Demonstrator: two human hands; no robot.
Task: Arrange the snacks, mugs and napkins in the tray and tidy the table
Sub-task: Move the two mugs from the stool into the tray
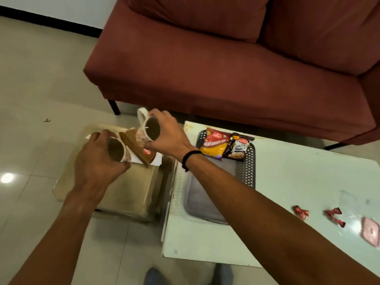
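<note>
Ceramic under both sets of fingers: left hand (96, 159) wrapped over the rim and wall of the near mug (118, 150), right hand (170, 133) clamped on the rim of the far mug (147, 128), white handle pointing away to the far left. Both mugs tilted, mouths toward the camera, held over the low glass side table (127, 188) on the left, just above a brown snack packet (136, 146) and white napkins (156, 159) lying there. Further right, on the white table (298, 182), the metal tray (249, 171) with a red-and-yellow snack bag (216, 144) and a dark snack bag (238, 148) already at its far end, near half bare. Farther right, crumpled red wrappers (301, 211) and a pink item (371, 233). Likely step: carrying the mugs across to the tray. Next move calls for levelling both mugs, crossing right over the gap between tables, setting them upright in the bare near half, clear of the bags. Packet, napkins and wrappers not yet dealt with.
</note>
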